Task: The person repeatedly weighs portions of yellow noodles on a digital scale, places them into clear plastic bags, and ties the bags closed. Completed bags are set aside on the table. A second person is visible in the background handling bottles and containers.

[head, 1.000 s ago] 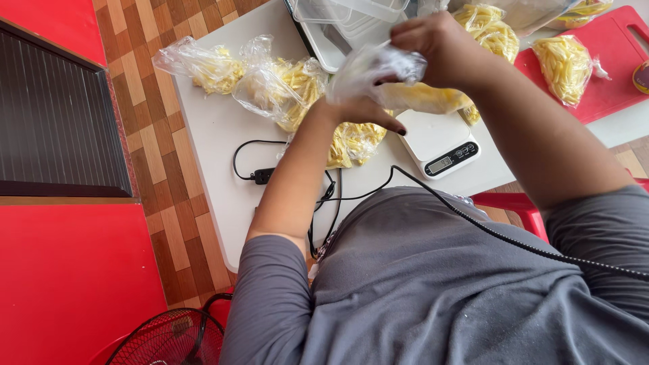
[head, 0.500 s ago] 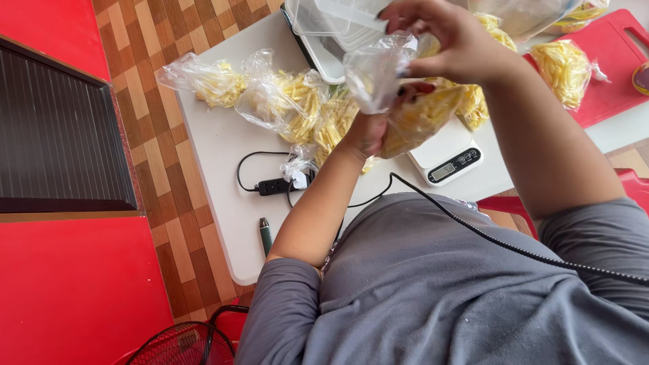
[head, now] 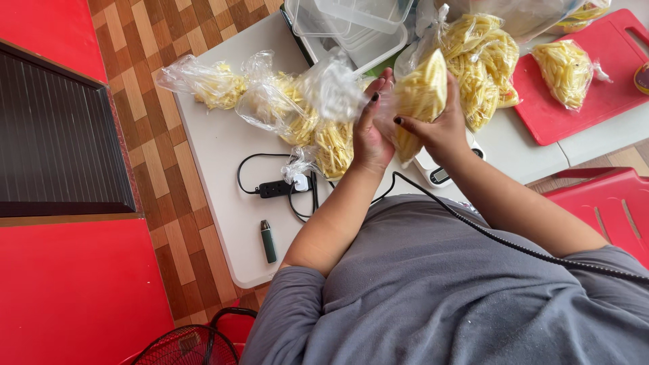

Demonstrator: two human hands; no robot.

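From my feed, the fingers of the right hand (head: 443,128) are wrapped around a clear bag of yellow strips (head: 418,101), clamped on its lower half and holding it upright above the counter (head: 223,155). The left hand (head: 372,132) presses against the bag's other side, fingers straight and together, palm flat on the plastic; I cannot tell whether it truly grips or only steadies. Just below the hands sits a small white scale (head: 443,172), mostly hidden by the right wrist. To the left lie several filled bags (head: 284,108) in a loose row, touching each other. Nearer me, a black power strip (head: 277,188) with its cord and a small dark green lighter-like stick (head: 268,241) lie on the counter. Stacked clear tubs (head: 345,27) stand beyond the hands, and another bag (head: 564,71) lies on a red cutting board (head: 608,101) at right.
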